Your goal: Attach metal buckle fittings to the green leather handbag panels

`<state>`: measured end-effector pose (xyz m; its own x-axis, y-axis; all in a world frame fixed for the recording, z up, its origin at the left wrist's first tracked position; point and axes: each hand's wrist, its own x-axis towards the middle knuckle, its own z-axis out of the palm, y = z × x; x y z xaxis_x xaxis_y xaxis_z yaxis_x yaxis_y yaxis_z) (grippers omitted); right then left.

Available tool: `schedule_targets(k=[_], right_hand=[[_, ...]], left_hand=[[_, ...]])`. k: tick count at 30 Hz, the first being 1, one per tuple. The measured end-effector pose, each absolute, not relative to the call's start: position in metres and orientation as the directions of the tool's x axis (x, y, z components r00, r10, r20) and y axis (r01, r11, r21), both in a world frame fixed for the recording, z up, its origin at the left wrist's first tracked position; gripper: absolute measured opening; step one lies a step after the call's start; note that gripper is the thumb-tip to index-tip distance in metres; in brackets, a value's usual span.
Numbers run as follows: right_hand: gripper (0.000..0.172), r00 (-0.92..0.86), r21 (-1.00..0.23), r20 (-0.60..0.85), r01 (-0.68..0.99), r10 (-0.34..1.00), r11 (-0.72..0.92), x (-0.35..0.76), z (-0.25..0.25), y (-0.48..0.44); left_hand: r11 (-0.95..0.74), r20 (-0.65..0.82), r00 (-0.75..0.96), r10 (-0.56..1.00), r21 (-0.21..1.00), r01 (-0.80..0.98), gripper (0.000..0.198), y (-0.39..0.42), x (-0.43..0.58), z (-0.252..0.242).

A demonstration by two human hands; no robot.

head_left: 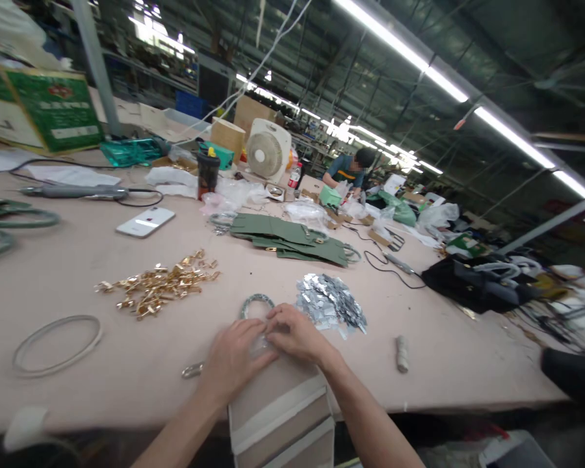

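Note:
A pale beige, striped flat bag panel [280, 409] lies toward me over the table's front edge. At its far end a grey rope loop handle [257, 299] sticks out beyond my fingers. My left hand [236, 357] grips that end of the panel, thumb reaching to the right. Close beside it, my right hand [295, 331] is closed in a pinch at the same end; whatever is between its fingertips is hidden. Right of the hands is a heap of small silver metal plates [329, 302]. Gold-coloured fittings [163, 286] form a pile to the left.
Green bag panels [292, 237] lie stacked beyond the hands. Around are a phone [146, 221], a grey ring [58, 346], a metal clasp [192, 370], a small roll [402, 354], a cup [207, 175] and a fan [268, 149]. Another person [348, 170] bends over the table farther back.

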<state>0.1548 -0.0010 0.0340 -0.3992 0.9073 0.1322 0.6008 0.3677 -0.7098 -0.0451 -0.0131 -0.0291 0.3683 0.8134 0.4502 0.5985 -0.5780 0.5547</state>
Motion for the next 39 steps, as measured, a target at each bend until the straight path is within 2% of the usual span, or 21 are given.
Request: schedule_targets(k=[3,5,7,9,11,13,16,19,21,23,27,29,32,36,39], right_hand=[[0.012,-0.392,-0.724,0.19,0.563,0.9,0.398,0.157,0.029,-0.009],[0.016,-0.337,-0.764,0.243,0.511,0.91,0.394,0.163,0.026,-0.012],[0.022,-0.166,-0.812,0.311,0.466,0.936,0.352,0.176,0.024,-0.016],[0.023,0.104,-0.848,0.361,0.45,0.927,0.28,0.197,0.02,-0.022],[0.028,0.354,-0.868,0.367,0.462,0.86,0.181,0.224,0.013,-0.029],[0.032,0.483,-0.864,0.351,0.497,0.802,0.08,0.251,0.005,-0.037],[0.029,0.418,-0.786,0.341,0.618,0.842,0.012,0.279,-0.008,-0.046],[0.023,0.225,-0.672,0.337,0.738,0.914,0.066,0.286,-0.016,-0.051],[0.023,0.156,-0.621,0.342,0.778,0.927,0.099,0.285,-0.02,-0.053],[0.025,0.129,-0.606,0.342,0.787,0.931,0.114,0.288,-0.025,-0.052],[0.031,0.126,-0.587,0.332,0.803,0.935,0.1,0.299,-0.04,-0.041],[0.032,0.13,-0.578,0.335,0.811,0.933,0.094,0.301,-0.044,-0.04],[0.036,0.196,-0.629,0.316,0.776,0.928,0.05,0.294,-0.039,-0.046],[0.049,0.403,-0.801,0.303,0.598,0.864,0.002,0.27,-0.022,-0.054],[0.047,0.395,-0.862,0.281,0.504,0.875,0.049,0.237,-0.004,-0.056]], left_hand=[[-0.639,0.536,0.371,0.759,0.499,0.586,0.048,-0.007,-0.045,-0.039],[-0.665,0.574,0.372,0.729,0.469,0.581,0.052,-0.001,-0.045,-0.045],[-0.679,0.594,0.374,0.712,0.447,0.583,0.054,0.004,-0.045,-0.048],[-0.69,0.604,0.382,0.7,0.431,0.581,0.054,0.005,-0.046,-0.048],[-0.697,0.61,0.385,0.693,0.427,0.576,0.053,0.004,-0.046,-0.047],[-0.695,0.61,0.379,0.696,0.439,0.569,0.051,0.004,-0.046,-0.048],[-0.681,0.598,0.365,0.714,0.473,0.559,0.053,0.006,-0.045,-0.051],[-0.658,0.569,0.357,0.741,0.511,0.553,0.051,0.003,-0.044,-0.049],[-0.64,0.537,0.362,0.762,0.539,0.548,0.046,-0.004,-0.045,-0.042],[-0.626,0.514,0.364,0.777,0.567,0.536,0.044,-0.012,-0.048,-0.032],[-0.557,0.455,0.325,0.829,0.619,0.554,0.059,-0.027,-0.066,-0.014],[-0.524,0.444,0.286,0.849,0.637,0.566,0.058,-0.036,-0.079,-0.01],[-0.501,0.447,0.244,0.861,0.659,0.561,0.048,-0.047,-0.092,-0.012],[-0.507,0.457,0.234,0.858,0.683,0.526,0.04,-0.052,-0.095,-0.021],[-0.512,0.468,0.221,0.856,0.701,0.497,0.029,-0.051,-0.093,-0.023]])
